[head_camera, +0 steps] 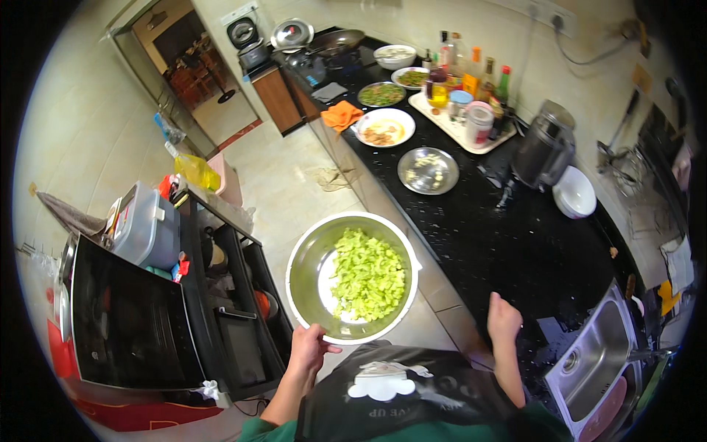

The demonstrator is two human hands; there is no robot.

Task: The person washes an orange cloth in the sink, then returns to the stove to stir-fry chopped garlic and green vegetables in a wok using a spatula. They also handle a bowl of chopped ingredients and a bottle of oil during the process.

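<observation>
My left hand (311, 343) grips the near rim of a round stainless steel bowl (301, 265), held in front of me beside the counter's edge. Chopped green vegetable pieces (370, 276) lie mostly in its right half. Over the black countertop (480, 243), my right hand (504, 317) is curled with the thumb side up; I see nothing in it, but its inner side is hidden. Further along the counter stand a metal dish (428, 178) with pale chopped bits and a white plate (395, 122) with a yellowish residue.
A tray (472, 145) of bottles and jars stands by the wall, near a dark pitcher (544, 145) and white bowls (574, 192). A steel sink (599, 359) is at lower right. To the left stand a black cabinet (190, 276) and a plastic box (146, 226). An orange cloth (342, 115) hangs over the counter edge.
</observation>
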